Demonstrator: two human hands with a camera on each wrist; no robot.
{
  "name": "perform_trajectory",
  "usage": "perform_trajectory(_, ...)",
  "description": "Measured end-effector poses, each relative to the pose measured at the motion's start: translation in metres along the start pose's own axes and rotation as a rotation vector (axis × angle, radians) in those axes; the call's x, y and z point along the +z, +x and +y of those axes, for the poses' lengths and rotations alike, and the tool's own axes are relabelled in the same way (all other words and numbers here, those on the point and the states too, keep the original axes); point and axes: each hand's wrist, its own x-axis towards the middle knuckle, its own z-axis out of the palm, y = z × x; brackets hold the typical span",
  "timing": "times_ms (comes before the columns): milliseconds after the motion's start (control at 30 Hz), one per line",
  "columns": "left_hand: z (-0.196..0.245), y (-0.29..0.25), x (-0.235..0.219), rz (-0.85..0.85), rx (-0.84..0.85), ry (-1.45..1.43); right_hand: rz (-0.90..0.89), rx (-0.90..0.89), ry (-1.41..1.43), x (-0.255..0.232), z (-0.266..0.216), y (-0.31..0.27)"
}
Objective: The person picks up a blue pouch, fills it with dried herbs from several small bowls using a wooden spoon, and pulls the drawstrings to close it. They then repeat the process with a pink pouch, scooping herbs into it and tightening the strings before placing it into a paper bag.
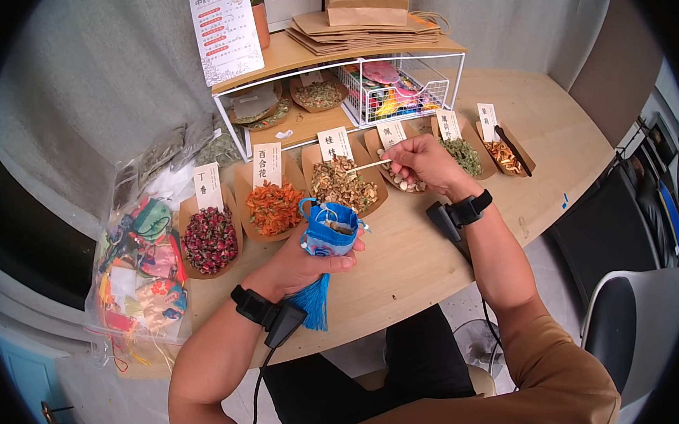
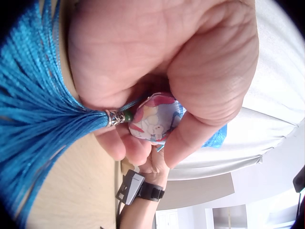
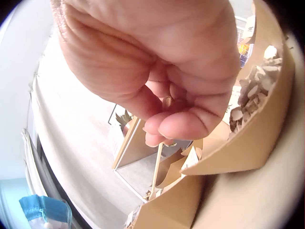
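My left hand [image 1: 300, 262] holds a small blue drawstring pouch [image 1: 331, 234] upright, with its mouth open at the top. A blue tassel [image 1: 312, 305] hangs below it; in the left wrist view the thumb and curled fingers wrap around the pouch [image 2: 155, 121]. My right hand [image 1: 428, 164] pinches a thin wooden stick [image 1: 372, 165] between thumb and fingertips. The far end of the stick [image 3: 158, 164] overlaps chopped brown herb pieces [image 1: 341, 182] in the head view, in a paper tray behind the pouch. Some brown bits show inside the pouch's mouth.
Paper trays of dried rosebuds [image 1: 210, 239], orange petals [image 1: 273, 208], green leaves [image 1: 462, 158] and other herbs, with label cards, line the table [image 1: 404, 243]. A plastic bag of fabric pouches [image 1: 149, 278] lies left. Behind stands a shelf [image 1: 284, 71] with a wire basket [image 1: 402, 99].
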Motion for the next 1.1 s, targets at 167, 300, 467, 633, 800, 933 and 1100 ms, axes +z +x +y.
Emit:
perform_trajectory(167,0.000,0.000,-0.001,-0.006,-0.008,-0.008,-0.003,-0.058,0.057,-0.001,-0.009,-0.008)
perform_trajectory(300,-0.001,0.001,-0.003,-0.004,-0.010,0.007,-0.044,-0.104,0.123,0.001,-0.024,-0.020)
perform_trajectory(467,-0.002,0.000,0.000,0.026,-0.005,-0.003,-0.155,-0.180,0.147,0.006,-0.032,-0.034)
perform_trajectory(633,-0.001,0.001,-0.001,0.009,-0.023,-0.008,-0.247,-0.243,0.035,0.011,-0.037,-0.042)
perform_trajectory(800,-0.002,0.001,-0.003,0.008,-0.022,-0.004,-0.280,-0.314,0.041,0.012,-0.036,-0.043)
perform_trajectory(933,-0.001,0.001,-0.002,0.003,-0.019,-0.006,-0.294,-0.378,-0.010,0.012,-0.030,-0.039)
perform_trajectory(1100,0.000,0.000,-0.001,0.002,-0.021,-0.015,-0.241,-0.453,0.031,0.010,-0.025,-0.035)
